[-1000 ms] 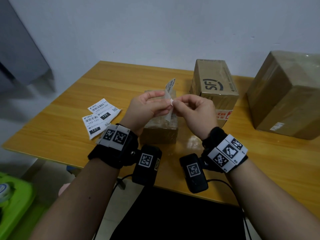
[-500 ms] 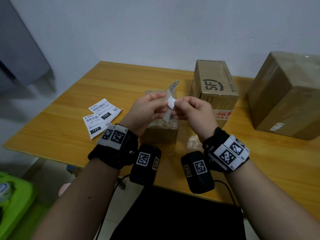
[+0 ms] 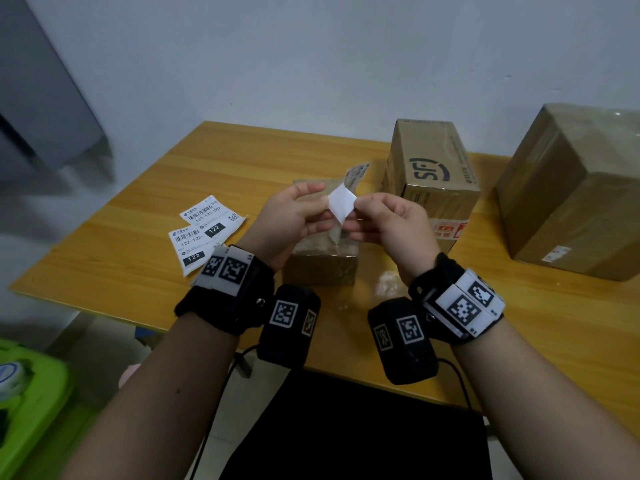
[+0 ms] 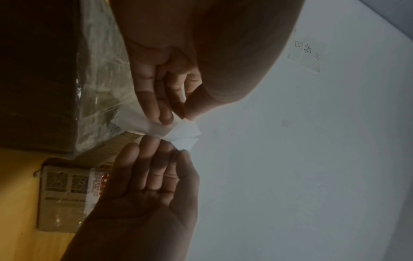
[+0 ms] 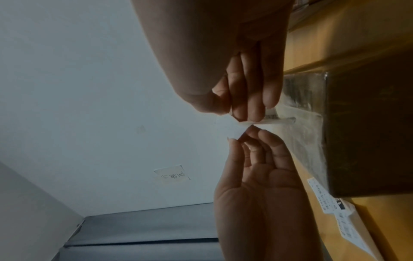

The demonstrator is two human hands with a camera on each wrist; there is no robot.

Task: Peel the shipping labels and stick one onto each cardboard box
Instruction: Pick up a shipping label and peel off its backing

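Both hands pinch one shipping label (image 3: 341,202) at a corner above the small box (image 3: 323,261): the left hand (image 3: 291,223) clamps the translucent backing between thumb and fingers, the right hand (image 3: 391,223) nips the white peeled corner. Compared with a second ago, that white flap has grown from a sliver to a clear triangle, so the peel has started and the sticker is coming free; most of it looks yet to separate. Beyond the grip, the SF box (image 3: 433,178) stands just right and farther off, the large box (image 3: 575,192) at the far right. Two spare labels (image 3: 204,233) lie on the counter (image 3: 114,258) to the left
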